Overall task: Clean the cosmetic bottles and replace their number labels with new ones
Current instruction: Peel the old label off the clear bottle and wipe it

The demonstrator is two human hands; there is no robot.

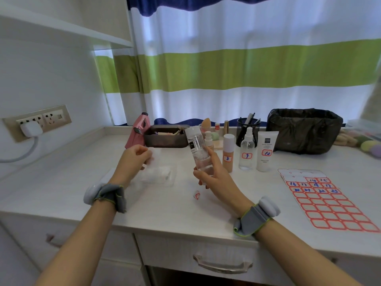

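Bottle in hand: a clear bottle (198,151) with a clear cap, a dark label patch and a little clear liquid, tilted above the white desk (165,205).
Right hand: the right hand (212,174) grips the bottle's lower end.
Left hand: the left hand (135,156) pinches a white wipe (153,156).
Peeled sticker: a crumpled label (196,195) lies on the desk below the bottle.
Numbered items: beige bottle (228,153) reads 8, spray bottle (246,149) 9, white tube (266,150) 10.
Sticker sheet: the label sheet (329,205), red-bordered, lies at right; handwritten blue numbers, 14 and 15 legible.
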